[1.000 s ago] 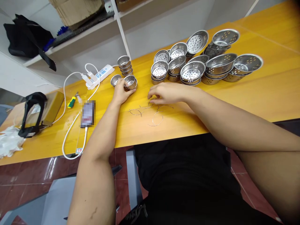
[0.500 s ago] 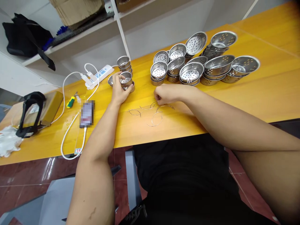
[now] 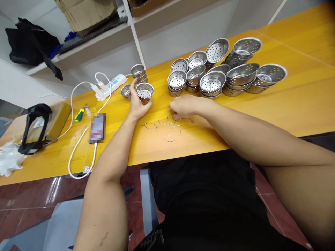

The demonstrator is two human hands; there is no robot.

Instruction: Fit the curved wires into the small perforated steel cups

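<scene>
Thumb and fingers of my left hand (image 3: 138,104) are wrapped round a perforated metal cup (image 3: 144,91) on the left part of the table. Behind it stands a small stack of like cups (image 3: 138,70), and another cup (image 3: 126,91) is just to its left. My right hand (image 3: 183,106) is closed, low over the table by several thin wire rings (image 3: 175,133); its fingertips are hidden, and a bit of wire shows beneath them. Beyond my right hand stand several stacks of perforated cups (image 3: 212,83).
A phone (image 3: 97,128) with a white cable, a power strip (image 3: 111,86) and a green and yellow screwdriver (image 3: 79,114) lie at the left. Farther left are a black headset-like frame (image 3: 35,129) and a white plastic bag (image 3: 10,157). A shelf (image 3: 99,33) rises behind the table.
My left hand has shifted slightly right, and the cup in it has moved right and nearer, with its open top now facing up more. My right hand has moved slightly left.
</scene>
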